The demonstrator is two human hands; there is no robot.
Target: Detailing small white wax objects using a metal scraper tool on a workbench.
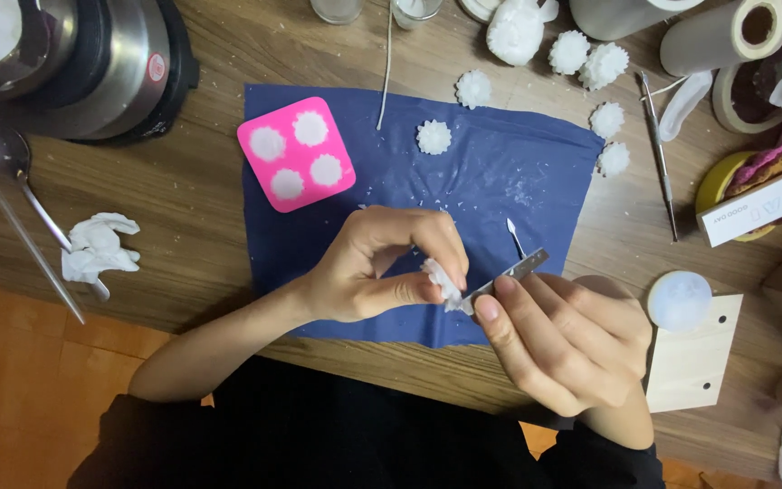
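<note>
Left hand [382, 272] pinches a small white wax piece [441, 281] between thumb and fingertips, above the near edge of the blue sheet [500, 172]. Right hand [558, 340] is closed on a thin metal blade [510, 272], its tip against the piece. Judgement: shallow strokes away from the thumb would trim cleanly. The pink mould [296, 154] holds white fill in all four cavities.
</note>
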